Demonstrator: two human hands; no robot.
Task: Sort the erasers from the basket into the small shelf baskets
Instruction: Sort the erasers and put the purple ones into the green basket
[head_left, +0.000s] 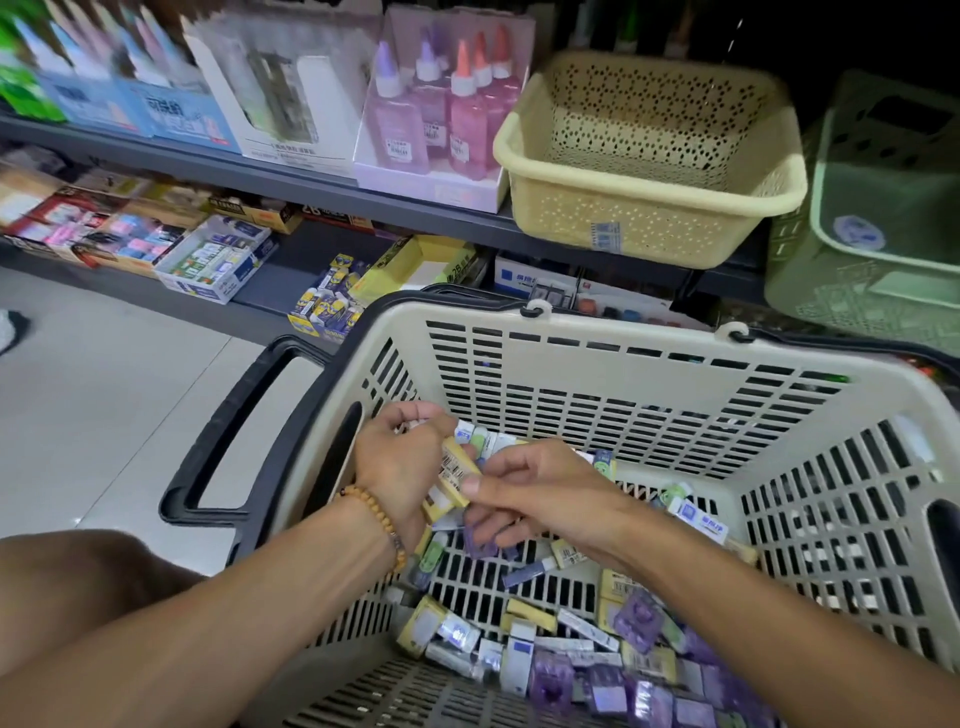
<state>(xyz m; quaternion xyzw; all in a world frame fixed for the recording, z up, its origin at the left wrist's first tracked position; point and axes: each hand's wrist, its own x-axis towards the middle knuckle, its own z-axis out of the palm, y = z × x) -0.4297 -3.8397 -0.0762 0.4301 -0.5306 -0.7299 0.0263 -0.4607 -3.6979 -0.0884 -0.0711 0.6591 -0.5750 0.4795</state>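
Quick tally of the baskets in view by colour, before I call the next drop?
Cream shelf basket: 1
Green shelf basket: 1
Beige shopping basket with the erasers: 1
Total: 3

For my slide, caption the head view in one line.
Both hands, left and right, gather packaged erasers inside the shopping basket below an empty cream shelf basket.
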